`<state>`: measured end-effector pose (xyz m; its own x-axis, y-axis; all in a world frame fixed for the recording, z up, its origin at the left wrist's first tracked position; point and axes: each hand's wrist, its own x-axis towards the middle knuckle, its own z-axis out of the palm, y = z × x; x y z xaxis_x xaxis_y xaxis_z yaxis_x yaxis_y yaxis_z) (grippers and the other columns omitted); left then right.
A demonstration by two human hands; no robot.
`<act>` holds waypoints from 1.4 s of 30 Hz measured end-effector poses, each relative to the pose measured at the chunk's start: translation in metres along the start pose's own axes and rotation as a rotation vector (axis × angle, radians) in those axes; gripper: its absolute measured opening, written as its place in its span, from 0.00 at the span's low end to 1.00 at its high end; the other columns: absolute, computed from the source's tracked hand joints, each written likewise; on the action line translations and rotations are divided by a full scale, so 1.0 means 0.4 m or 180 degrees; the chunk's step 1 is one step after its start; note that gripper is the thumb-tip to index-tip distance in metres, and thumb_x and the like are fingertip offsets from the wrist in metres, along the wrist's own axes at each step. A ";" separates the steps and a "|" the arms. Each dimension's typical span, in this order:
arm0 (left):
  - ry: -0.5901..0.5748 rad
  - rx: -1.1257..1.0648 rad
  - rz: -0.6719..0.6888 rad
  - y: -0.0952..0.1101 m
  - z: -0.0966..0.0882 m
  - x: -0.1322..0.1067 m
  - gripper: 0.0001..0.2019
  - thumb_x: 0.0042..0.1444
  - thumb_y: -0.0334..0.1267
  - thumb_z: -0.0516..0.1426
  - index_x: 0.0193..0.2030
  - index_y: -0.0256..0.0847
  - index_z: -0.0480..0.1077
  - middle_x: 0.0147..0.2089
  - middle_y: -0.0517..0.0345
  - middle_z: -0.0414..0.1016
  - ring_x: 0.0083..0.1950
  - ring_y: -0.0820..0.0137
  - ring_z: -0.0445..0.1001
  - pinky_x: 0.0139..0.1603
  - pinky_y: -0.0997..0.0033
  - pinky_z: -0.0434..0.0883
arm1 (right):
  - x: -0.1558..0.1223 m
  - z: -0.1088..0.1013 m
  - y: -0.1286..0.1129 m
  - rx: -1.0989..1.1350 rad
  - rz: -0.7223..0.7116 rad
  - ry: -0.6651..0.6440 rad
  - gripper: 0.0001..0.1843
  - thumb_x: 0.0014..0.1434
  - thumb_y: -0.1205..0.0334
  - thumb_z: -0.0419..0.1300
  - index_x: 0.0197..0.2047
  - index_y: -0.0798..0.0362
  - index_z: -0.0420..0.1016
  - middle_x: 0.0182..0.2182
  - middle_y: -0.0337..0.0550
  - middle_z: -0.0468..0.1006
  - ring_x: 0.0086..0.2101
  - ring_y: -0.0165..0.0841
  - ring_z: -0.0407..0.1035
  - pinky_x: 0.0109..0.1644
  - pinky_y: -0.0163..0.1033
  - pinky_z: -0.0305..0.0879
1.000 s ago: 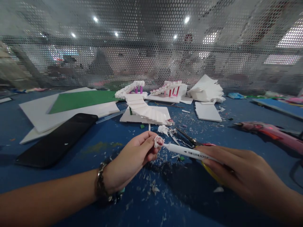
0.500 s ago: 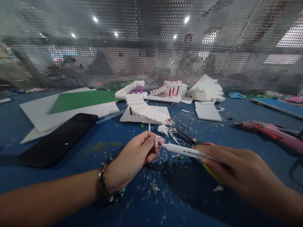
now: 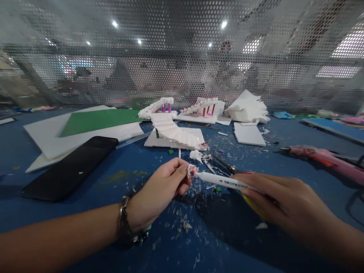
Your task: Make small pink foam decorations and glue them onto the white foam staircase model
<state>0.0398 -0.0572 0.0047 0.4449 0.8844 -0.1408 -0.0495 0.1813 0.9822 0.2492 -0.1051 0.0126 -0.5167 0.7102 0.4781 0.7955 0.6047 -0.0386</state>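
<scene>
Between thumb and fingers, my left hand [image 3: 163, 189] pinches a small crumpled white piece [image 3: 192, 171] with dark red marks; its material is unclear. My right hand [image 3: 278, 197] grips a white acrylic marker [image 3: 227, 181], its tip pointing left and at or very near the piece. Just beyond my hands stands a white stepped staircase model [image 3: 176, 132] on a white board. A similar red-marked bit [image 3: 203, 146] lies at the foot of the steps. Under my right hand, a tool with a dark metal end [image 3: 224, 163] is partly hidden.
A black phone [image 3: 71, 168] lies left, near white sheets and a green sheet [image 3: 99, 121]. Two more models, with purple posts [image 3: 167, 107] and red posts [image 3: 209, 110], stand behind. A pink glue gun [image 3: 327, 161] lies right. White scraps litter the blue table; perforated metal rises behind.
Very little differs. The crumpled piece and marker tip have shifted slightly to the right, and the piece is turned a little. Both hands keep their holds.
</scene>
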 end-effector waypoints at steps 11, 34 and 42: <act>-0.0040 -0.0123 0.0035 0.000 -0.003 0.002 0.08 0.56 0.35 0.46 0.27 0.37 0.60 0.21 0.66 0.59 0.19 0.83 0.53 0.21 0.79 0.51 | 0.002 0.003 -0.001 -0.0046 0.0097 0.0020 0.15 0.60 0.62 0.42 0.41 0.53 0.67 0.32 0.41 0.77 0.29 0.30 0.71 0.29 0.32 0.65; -0.0544 0.0166 0.0463 -0.007 -0.008 0.001 0.10 0.58 0.34 0.43 0.29 0.38 0.60 0.26 0.64 0.62 0.23 0.80 0.58 0.25 0.78 0.56 | 0.016 -0.013 -0.019 0.0487 0.0694 -0.0259 0.14 0.59 0.59 0.43 0.31 0.53 0.68 0.22 0.40 0.74 0.20 0.27 0.66 0.19 0.30 0.58; -0.0595 -0.0104 0.0404 -0.015 -0.011 -0.007 0.16 0.59 0.37 0.39 0.21 0.38 0.53 0.20 0.67 0.50 0.19 0.80 0.49 0.22 0.77 0.51 | 0.016 -0.021 -0.034 0.0651 0.0528 -0.0086 0.14 0.58 0.62 0.43 0.29 0.52 0.68 0.14 0.34 0.68 0.14 0.24 0.60 0.16 0.29 0.55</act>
<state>0.0350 -0.0588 -0.0015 0.5911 0.8065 0.0120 -0.1431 0.0902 0.9856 0.2375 -0.1119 0.0235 -0.3952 0.8134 0.4270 0.7909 0.5377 -0.2923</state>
